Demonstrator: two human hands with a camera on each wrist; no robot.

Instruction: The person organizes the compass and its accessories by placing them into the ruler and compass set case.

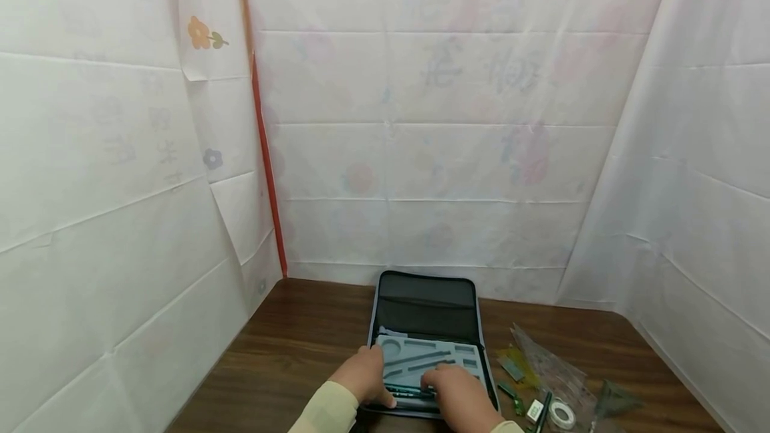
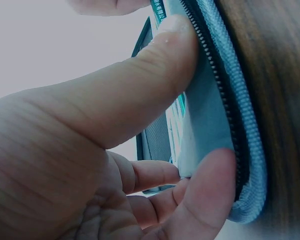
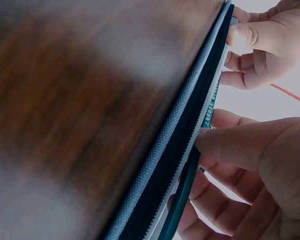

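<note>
A zip case lies unzipped, its dark lid raised at the back. In its base sits a pale grey moulded tray with shaped hollows. My left hand grips the tray's front left corner; in the left wrist view the thumb presses its front side and the fingers curl round the corner. My right hand is at the tray's front right. Its thumb and fingers pinch a slim dark green pen-like stick along the front edge. White lettering shows on the green between the hands. The fingertips' far side is hidden.
Right of the case lie clear plastic rulers, a yellow-green piece, a white tape roll, a small white block, a dark green pen and small green parts. White sheets hang around the wooden table.
</note>
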